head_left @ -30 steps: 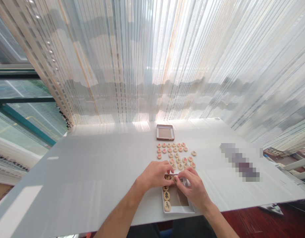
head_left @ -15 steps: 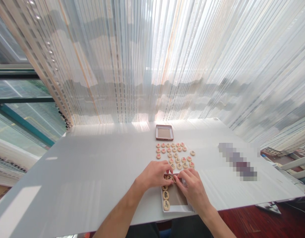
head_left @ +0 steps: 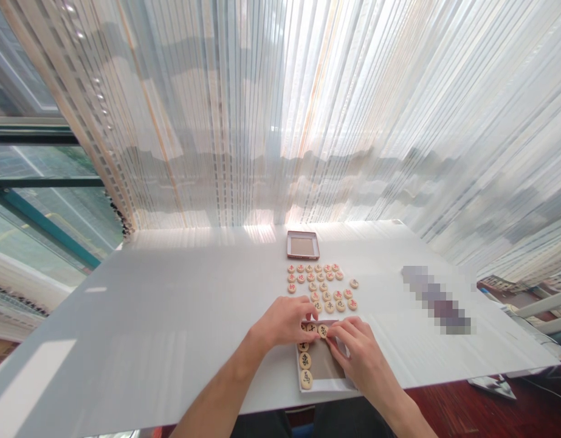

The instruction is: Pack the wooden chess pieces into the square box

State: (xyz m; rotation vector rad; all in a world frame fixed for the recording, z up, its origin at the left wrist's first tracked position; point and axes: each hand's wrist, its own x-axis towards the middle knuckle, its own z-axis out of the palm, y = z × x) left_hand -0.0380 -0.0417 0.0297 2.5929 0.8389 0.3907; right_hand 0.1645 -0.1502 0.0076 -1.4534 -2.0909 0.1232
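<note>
A shallow cardboard box (head_left: pixel 326 385) lies at the table's near edge. Round wooden Chinese chess pieces with black characters line its left side and far end, among them an elephant piece (head_left: pixel 304 361) and a horse piece (head_left: pixel 306 379). My left hand (head_left: pixel 284 320) is closed over the box's far left corner, fingers at the rim and thumb inside against the pieces; it partly hides them. My right hand (head_left: pixel 355 347) has thumb and fingertips on a chess piece (head_left: pixel 323 331) at the right end of the far row.
Beyond the box several red and black chess pieces (head_left: pixel 326 296) lie face up in rough rows. One black piece (head_left: pixel 354 283) sits apart on the right. Farther back is an open box lid (head_left: pixel 302 246). The white table (head_left: pixel 171 316) ends at a curtain (head_left: pixel 244 152).
The piece under my right fingertips now shows its face in the far row. My right hand has shifted slightly right and down. My left hand keeps its place.
</note>
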